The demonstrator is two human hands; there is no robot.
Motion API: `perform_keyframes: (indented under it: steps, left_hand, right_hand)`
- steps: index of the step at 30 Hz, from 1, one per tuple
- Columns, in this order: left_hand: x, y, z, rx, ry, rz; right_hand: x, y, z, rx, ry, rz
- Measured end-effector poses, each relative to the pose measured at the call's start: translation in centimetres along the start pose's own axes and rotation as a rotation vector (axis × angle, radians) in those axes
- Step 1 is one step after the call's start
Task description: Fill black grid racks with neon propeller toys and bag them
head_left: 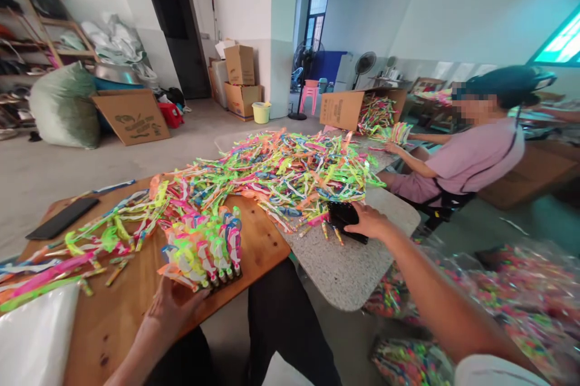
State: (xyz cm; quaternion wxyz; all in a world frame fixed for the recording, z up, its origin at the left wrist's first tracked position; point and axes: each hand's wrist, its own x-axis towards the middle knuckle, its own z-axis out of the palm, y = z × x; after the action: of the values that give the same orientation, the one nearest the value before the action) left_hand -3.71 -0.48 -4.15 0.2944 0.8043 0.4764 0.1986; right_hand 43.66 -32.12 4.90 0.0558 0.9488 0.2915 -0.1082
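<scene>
Right fingers [360, 228] clamped on black tray [341, 218], its long axis apparently diagonal, far-left to near-right.

Neon pieces [206, 244], clustered upright; black tray [341, 217], handheld

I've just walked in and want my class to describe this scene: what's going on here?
Someone seated at two tables is handling colourful plastic pieces. Their left hand holds the near left side of an upright cluster of pieces on the wooden table. Their right hand grips a black holder over the speckled table. A large loose pile spreads across both tables. To the right, a co-worker holds similar pieces.
</scene>
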Motion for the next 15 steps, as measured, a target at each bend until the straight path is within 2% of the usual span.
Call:
perform_keyframes:
  steps: [3, 5, 7, 9, 10, 12, 13, 15]
  left_hand:
    - [-0.2, 0.9, 1.6, 0.000, 0.030, 0.107]
    - [-0.4, 1.5, 2.7, 0.002, 0.052, 0.199]
    - [-0.5, 2.2, 3.6, 0.045, 0.069, 0.240]
    - [-0.5, 2.9, 4.1, 0.089, 0.087, 0.243]
    - [-0.5, 3.1, 4.1, 0.097, 0.092, 0.241]
    - [-0.6, 3.3, 4.0, 0.067, 0.089, 0.225]
    - [-0.6, 3.3, 3.7, 0.037, 0.074, 0.212]
    - [-0.5, 3.0, 3.1, -0.023, 0.018, 0.185]
  right_hand:
    - [-0.8, 2.3, 1.1, 0.098, 0.051, -0.093]
    - [-1.2, 3.2, 1.1, 0.163, 0.134, -0.103]
    - [-1.6, 3.4, 0.7, 0.243, 0.266, -0.072]
    - [-2.4, 2.4, 0.3, 0.428, 0.339, -0.136]
    - [-3.0, 1.5, 0.3, 0.550, 0.319, -0.196]
    - [-4.7, -1.2, 0.5, 0.744, 0.172, -0.341]
    - [-5.6, -2.9, 0.9, 0.763, 0.084, -0.411]
    - [-7.3, -6.2, 1.9, 0.627, -0.008, -0.519]
